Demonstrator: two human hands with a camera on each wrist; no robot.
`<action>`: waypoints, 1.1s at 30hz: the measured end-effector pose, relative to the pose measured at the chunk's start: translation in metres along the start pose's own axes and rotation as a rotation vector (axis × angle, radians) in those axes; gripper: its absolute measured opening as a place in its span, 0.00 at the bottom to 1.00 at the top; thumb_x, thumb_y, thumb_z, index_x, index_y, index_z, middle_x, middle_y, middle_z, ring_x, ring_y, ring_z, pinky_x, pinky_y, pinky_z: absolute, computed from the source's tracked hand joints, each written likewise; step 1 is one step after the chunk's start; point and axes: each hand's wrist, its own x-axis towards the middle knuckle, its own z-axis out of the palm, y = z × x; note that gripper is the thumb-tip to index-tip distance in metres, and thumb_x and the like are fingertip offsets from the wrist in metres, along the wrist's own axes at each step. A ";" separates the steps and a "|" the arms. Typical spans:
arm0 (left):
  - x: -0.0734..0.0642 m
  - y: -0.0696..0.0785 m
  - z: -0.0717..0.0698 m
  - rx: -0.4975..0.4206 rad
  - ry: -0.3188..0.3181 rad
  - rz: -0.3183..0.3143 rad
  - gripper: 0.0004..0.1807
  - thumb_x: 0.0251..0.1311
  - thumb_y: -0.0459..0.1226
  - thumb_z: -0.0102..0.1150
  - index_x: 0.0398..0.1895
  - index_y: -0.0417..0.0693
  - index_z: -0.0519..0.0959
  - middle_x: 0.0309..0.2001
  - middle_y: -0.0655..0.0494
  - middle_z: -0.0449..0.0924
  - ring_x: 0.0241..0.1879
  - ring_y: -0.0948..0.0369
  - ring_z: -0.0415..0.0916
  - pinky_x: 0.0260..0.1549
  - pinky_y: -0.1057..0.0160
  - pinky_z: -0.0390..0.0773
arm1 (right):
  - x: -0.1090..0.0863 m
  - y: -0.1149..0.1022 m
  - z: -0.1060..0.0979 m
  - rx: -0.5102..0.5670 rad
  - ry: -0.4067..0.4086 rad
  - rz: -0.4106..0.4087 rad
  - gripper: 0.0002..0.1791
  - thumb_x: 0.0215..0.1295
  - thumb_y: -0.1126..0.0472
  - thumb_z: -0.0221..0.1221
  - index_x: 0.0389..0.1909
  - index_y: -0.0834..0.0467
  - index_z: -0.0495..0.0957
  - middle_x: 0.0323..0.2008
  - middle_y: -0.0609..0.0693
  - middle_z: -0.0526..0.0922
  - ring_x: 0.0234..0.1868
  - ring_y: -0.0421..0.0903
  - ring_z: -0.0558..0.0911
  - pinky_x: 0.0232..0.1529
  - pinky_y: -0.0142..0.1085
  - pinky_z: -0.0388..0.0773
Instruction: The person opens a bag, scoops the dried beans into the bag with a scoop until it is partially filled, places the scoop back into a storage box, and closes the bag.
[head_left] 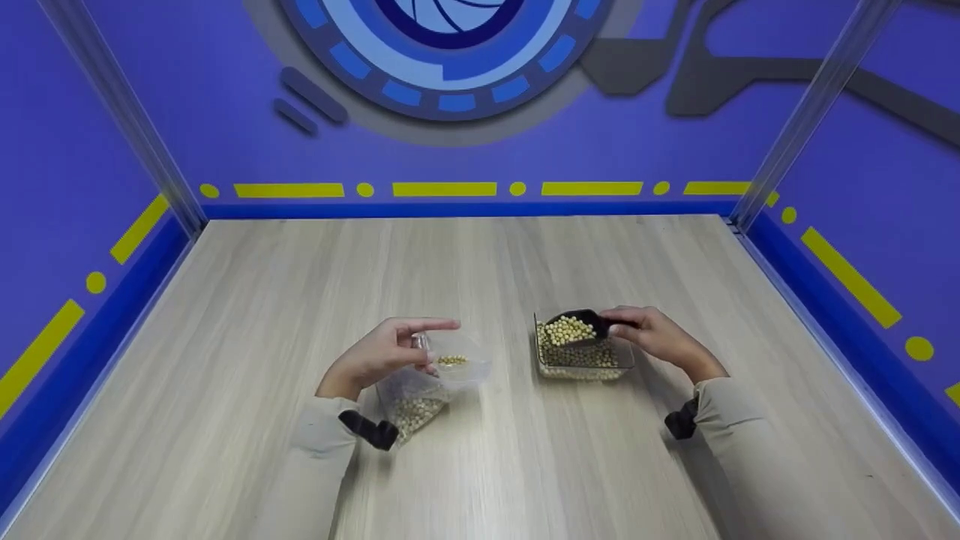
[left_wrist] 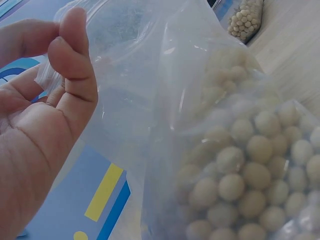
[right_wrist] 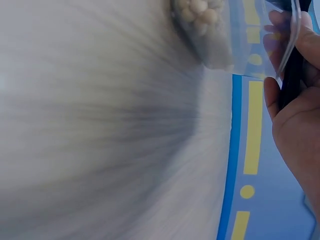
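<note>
Head view, scoop at container rim, bag apart

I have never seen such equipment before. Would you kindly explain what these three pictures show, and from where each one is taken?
There is no robot here: the work is done by a person's two bare hands. The wide picture comes from a camera worn on the head, looking forward and down. The other two come from cameras worn on the left and right wrists, so they look close and tilted.

On the wooden-looking table stands a clear container with small, pale round beans. The left hand holds a clear plastic bag near its opening; more beans are inside. The right hand grips the handle of a black scoop, loaded with beans, at the container.
</note>
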 end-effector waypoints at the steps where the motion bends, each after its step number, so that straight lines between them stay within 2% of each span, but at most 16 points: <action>1: 0.000 0.000 0.000 0.000 0.000 0.000 0.31 0.57 0.24 0.53 0.67 0.38 0.67 0.09 0.57 0.68 0.20 0.63 0.76 0.39 0.59 0.84 | 0.001 0.000 0.000 0.005 0.000 0.002 0.23 0.71 0.58 0.52 0.63 0.64 0.72 0.62 0.65 0.72 0.62 0.57 0.74 0.54 0.27 0.75; 4: 0.000 0.000 0.000 0.004 0.001 -0.003 0.30 0.57 0.24 0.53 0.67 0.38 0.67 0.09 0.57 0.68 0.19 0.64 0.76 0.39 0.59 0.84 | 0.001 -0.001 -0.002 0.004 0.002 0.001 0.22 0.71 0.59 0.52 0.63 0.65 0.72 0.61 0.65 0.73 0.60 0.54 0.75 0.51 0.23 0.74; 6: 0.000 0.000 0.000 0.009 0.000 -0.002 0.30 0.57 0.24 0.53 0.67 0.38 0.67 0.09 0.57 0.68 0.18 0.64 0.74 0.39 0.59 0.84 | 0.001 -0.003 -0.003 -0.005 0.003 -0.011 0.22 0.71 0.60 0.52 0.63 0.65 0.71 0.61 0.66 0.73 0.60 0.57 0.74 0.51 0.22 0.74; 10: 0.000 0.000 -0.001 0.019 0.002 0.000 0.30 0.58 0.24 0.54 0.67 0.38 0.68 0.10 0.57 0.69 0.19 0.64 0.75 0.39 0.58 0.84 | 0.001 -0.006 -0.004 -0.028 0.009 -0.035 0.23 0.72 0.60 0.51 0.63 0.67 0.71 0.62 0.67 0.72 0.61 0.62 0.73 0.52 0.23 0.74; 15: -0.001 0.000 0.000 0.016 0.006 0.001 0.30 0.57 0.24 0.53 0.67 0.38 0.68 0.12 0.56 0.71 0.23 0.63 0.78 0.39 0.60 0.84 | 0.002 -0.012 -0.003 -0.043 0.013 -0.044 0.23 0.72 0.59 0.51 0.63 0.66 0.71 0.62 0.66 0.72 0.62 0.62 0.72 0.54 0.26 0.74; 22: 0.000 -0.001 0.001 -0.002 0.001 0.011 0.30 0.57 0.23 0.53 0.66 0.37 0.68 0.11 0.56 0.70 0.19 0.65 0.74 0.37 0.62 0.84 | 0.010 -0.021 0.003 -0.011 0.005 -0.040 0.21 0.72 0.60 0.51 0.61 0.65 0.73 0.59 0.65 0.75 0.58 0.55 0.76 0.51 0.24 0.74; 27: 0.000 -0.001 0.001 0.005 0.017 -0.001 0.30 0.56 0.23 0.52 0.66 0.39 0.69 0.11 0.56 0.71 0.23 0.62 0.79 0.37 0.61 0.84 | 0.016 -0.029 0.006 -0.015 0.003 -0.058 0.19 0.71 0.62 0.52 0.59 0.64 0.75 0.56 0.64 0.77 0.54 0.46 0.79 0.50 0.24 0.75; 33: 0.000 0.000 0.002 0.017 0.041 -0.014 0.30 0.56 0.23 0.51 0.65 0.40 0.70 0.13 0.56 0.73 0.24 0.62 0.80 0.37 0.62 0.84 | 0.025 -0.040 0.012 -0.020 -0.017 -0.111 0.19 0.71 0.62 0.53 0.58 0.66 0.76 0.54 0.64 0.78 0.49 0.33 0.78 0.48 0.24 0.75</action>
